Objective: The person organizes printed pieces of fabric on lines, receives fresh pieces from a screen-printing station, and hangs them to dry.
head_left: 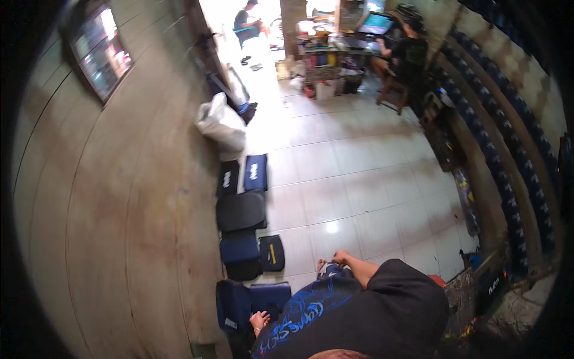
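My left hand is beside a stack of folded navy fabric pieces at the lower middle, with its fingers apart and nothing visible in them. Another dark navy piece stands just left of it, against the wall. Out in front of my body, my right hand is closed near my foot. It is small in the picture, and whatever may be inside it is hidden. My black shirt with blue lettering fills the lower middle.
Several dark flat padded pieces line the left wall. A white sack stands beyond them. A person sits on a wooden stool at a cluttered desk with a lit screen. Printed navy strips hang along the right wall.
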Motion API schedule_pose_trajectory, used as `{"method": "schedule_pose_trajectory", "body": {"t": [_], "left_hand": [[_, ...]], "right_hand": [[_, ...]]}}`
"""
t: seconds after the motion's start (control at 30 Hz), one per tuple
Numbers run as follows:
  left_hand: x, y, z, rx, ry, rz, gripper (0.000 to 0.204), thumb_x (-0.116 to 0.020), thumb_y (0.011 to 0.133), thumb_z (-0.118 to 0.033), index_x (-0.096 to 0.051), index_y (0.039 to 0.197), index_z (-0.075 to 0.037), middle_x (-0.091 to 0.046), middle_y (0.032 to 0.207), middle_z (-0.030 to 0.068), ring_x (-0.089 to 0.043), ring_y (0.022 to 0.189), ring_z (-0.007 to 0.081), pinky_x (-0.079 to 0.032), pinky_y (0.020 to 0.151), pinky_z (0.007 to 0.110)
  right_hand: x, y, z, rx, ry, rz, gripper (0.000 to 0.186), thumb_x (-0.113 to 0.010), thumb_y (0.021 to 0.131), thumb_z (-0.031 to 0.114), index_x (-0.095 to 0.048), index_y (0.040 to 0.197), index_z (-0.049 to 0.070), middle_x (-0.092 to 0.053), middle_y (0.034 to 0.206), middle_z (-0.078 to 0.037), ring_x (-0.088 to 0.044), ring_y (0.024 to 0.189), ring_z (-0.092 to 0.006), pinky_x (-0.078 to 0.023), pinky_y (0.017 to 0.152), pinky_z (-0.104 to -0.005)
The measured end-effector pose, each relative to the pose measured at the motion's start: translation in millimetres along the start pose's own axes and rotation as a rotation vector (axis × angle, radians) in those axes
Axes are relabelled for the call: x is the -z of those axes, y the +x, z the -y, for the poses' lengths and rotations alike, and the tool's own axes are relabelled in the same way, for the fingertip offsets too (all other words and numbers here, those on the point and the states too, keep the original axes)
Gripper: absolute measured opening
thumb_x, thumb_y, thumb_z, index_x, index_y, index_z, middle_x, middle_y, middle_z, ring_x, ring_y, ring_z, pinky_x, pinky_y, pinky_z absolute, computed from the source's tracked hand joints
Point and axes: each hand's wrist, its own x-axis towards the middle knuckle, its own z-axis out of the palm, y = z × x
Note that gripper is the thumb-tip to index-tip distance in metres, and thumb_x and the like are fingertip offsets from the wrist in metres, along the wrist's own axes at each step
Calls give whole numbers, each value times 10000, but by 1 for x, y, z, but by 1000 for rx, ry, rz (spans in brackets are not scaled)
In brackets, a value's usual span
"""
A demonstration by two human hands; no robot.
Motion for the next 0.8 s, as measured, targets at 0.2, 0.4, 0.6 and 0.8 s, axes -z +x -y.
{"method": "schedule_pose_trajectory", "body": {"t": [0.2, 0.4, 0.6, 0.8], "left_hand": [[-110, 97, -89, -343, 1212, 143, 334, -515, 838, -347, -541, 932, -28, -633, 776, 158, -639, 633, 297, -491, 516, 400], [-238, 206, -218, -570, 1628, 236, 408, -527, 806, -474, -595, 808, -72, -625, 696, 161, -632, 637, 320, -474, 537, 440], [-373, 337, -400, -548, 1022, 408, 297, -479, 850, -313, -558, 823, -28, -619, 745, 147, -627, 598, 283, -485, 485, 417], [-562, 387, -594, 9, 565, 482, 195, -425, 850, -143, -502, 944, 10, -632, 856, 142, -620, 590, 265, -490, 437, 360]], "right_hand": [[151, 12, 59, 179, 476, -174, 365, -629, 758, 154, -587, 1072, -27, -657, 847, -137, -658, 651, -182, -533, 517, -293], [266, 70, 20, 11, 1040, -480, 187, -551, 807, 92, -592, 957, -12, -640, 793, -110, -645, 614, -194, -526, 504, -297], [275, 125, -29, -556, 1355, -467, 144, -518, 838, 123, -580, 875, -2, -635, 797, -147, -643, 632, -254, -539, 526, -369], [383, 164, 61, -502, 1522, -505, 152, -526, 831, 115, -574, 905, -9, -641, 849, -157, -653, 681, -269, -552, 566, -366]]}}
